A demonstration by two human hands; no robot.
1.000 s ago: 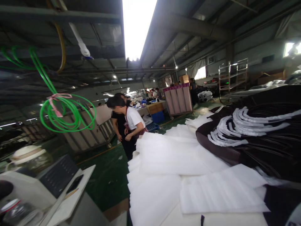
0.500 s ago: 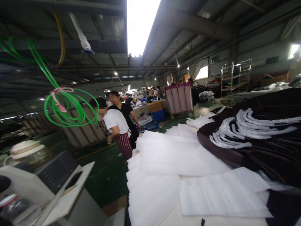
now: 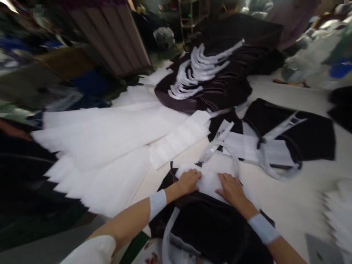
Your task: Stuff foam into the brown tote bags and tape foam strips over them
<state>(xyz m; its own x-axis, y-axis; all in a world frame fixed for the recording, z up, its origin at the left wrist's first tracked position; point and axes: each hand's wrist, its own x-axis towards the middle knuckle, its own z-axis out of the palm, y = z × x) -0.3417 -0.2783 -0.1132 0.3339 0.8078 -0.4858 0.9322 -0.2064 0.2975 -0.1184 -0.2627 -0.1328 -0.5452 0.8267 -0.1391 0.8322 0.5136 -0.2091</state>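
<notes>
A black bag [image 3: 209, 223] with wrapped pale handles lies on the pale table at the near edge. Across its top is a white foam sheet [image 3: 210, 179]. My left hand [image 3: 190, 180] rests on the sheet's left part, its fingers bent and close together; whether it pinches the sheet is unclear. My right hand [image 3: 231, 187] lies on the sheet's right part with fingers apart. Beyond the hands, a wrapped handle loop [image 3: 220, 145] curves up. To the right lies another black bag [image 3: 316, 135] with a white sheet [image 3: 277, 152] and a wrapped strap.
White foam sheets [image 3: 101, 146] spread in overlapping layers on the left. A pile of dark bags [image 3: 231, 88] with wrapped handles stands at the back. More white pieces [image 3: 339, 212] lie at the right edge. A pink-panelled cart [image 3: 110, 36] is behind on the left.
The view has swung down and to the right. Both my hands and the black bag under them now show, while the green hose coil and the machine on the left have left the picture.
</notes>
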